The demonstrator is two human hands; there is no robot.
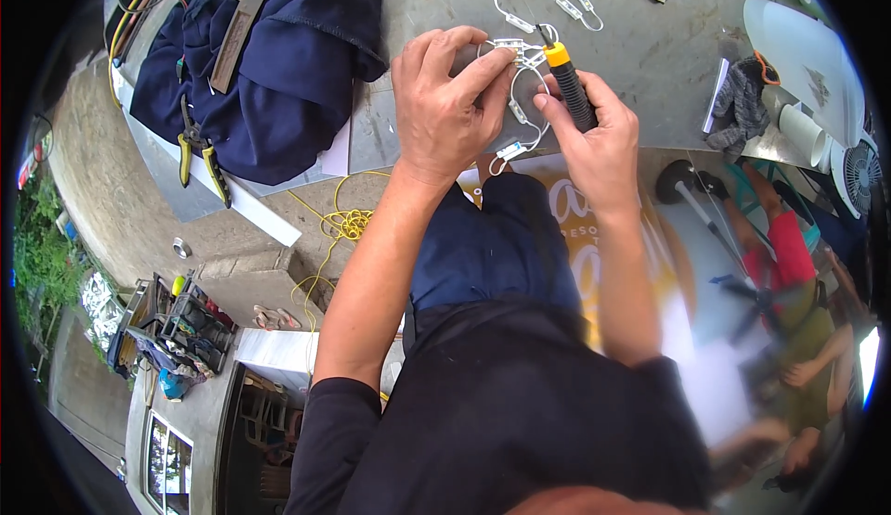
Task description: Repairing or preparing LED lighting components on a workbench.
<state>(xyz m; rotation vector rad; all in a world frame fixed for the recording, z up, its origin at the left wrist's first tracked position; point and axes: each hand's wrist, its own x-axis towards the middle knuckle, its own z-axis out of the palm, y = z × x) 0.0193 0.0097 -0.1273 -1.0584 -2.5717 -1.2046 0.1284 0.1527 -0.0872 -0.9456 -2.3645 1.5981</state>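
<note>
A string of white LED modules (520,111) joined by thin white wires lies on the grey metal tabletop. My left hand (450,97) pinches one module of it between thumb and fingers, near the table's front edge. Just right of that, my right hand (594,135) is closed around a tool with a ribbed black handle and yellow collar (559,55). Its thin dark tip points away from me, close to the wires; I cannot tell whether it touches them. More modules (566,5) of the string lie farther back, and a few hang toward the near edge.
Dark blue cloth (306,42) covers the table's left part, with yellow-handled pliers (200,158) and a metal strip (241,37) on it. Grey gloves (740,97) and a white fan (856,173) are at right. Yellow cord (348,223) lies tangled below. People (807,329) are at the lower right.
</note>
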